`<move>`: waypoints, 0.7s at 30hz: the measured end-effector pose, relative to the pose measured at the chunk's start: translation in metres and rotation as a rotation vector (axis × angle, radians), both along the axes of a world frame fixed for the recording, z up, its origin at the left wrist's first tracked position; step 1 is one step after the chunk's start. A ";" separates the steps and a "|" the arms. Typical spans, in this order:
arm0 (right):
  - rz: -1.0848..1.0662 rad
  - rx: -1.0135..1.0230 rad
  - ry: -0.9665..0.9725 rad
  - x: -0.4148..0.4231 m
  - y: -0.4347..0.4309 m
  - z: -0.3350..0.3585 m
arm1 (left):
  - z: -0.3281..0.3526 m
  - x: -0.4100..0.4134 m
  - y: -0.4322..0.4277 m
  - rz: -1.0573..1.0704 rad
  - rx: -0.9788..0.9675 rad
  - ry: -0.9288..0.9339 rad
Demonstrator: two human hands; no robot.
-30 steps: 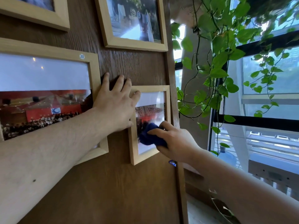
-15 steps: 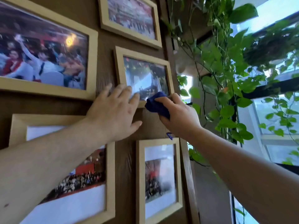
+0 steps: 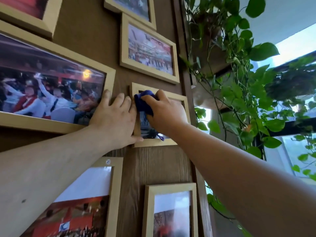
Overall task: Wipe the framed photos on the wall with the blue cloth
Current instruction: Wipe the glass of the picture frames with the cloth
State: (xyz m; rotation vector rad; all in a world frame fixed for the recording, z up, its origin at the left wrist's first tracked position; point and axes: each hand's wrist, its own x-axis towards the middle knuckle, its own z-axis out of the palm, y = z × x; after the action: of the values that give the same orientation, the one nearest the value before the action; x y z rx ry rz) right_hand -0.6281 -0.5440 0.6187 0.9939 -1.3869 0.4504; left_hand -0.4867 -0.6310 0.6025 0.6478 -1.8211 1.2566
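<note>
Blue cloth (image 3: 144, 104) is bunched in the right hand (image 3: 166, 112), pressed to the small frame (image 3: 154, 142) glass — left hand (image 3: 113, 121) is laid flat, fingers spread, holding nothing, at the frame's left edge.

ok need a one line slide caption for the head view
Right hand presses blue cloth on small framed photo; left hand braces beside.

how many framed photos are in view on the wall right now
7. Top left corner, top centre, large left, upper middle, the one under the blue cloth, bottom left, bottom centre. More may hang outside the view.
</note>
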 end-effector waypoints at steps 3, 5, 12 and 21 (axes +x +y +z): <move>-0.042 0.012 0.016 -0.018 0.002 0.001 | 0.001 -0.003 -0.001 -0.032 0.020 0.015; -0.080 0.022 0.000 -0.035 0.009 0.002 | 0.001 -0.004 -0.002 -0.052 0.020 0.009; -0.193 -0.091 -0.299 -0.098 0.032 0.000 | 0.002 -0.004 -0.001 -0.044 0.018 -0.013; 0.050 0.134 0.120 -0.038 0.005 -0.027 | 0.002 -0.003 0.009 0.007 0.039 -0.031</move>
State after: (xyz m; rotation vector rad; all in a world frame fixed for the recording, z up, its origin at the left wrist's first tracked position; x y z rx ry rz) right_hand -0.6664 -0.5394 0.5915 1.1481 -1.2996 0.3331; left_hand -0.4900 -0.6220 0.6048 0.6592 -1.8743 1.2450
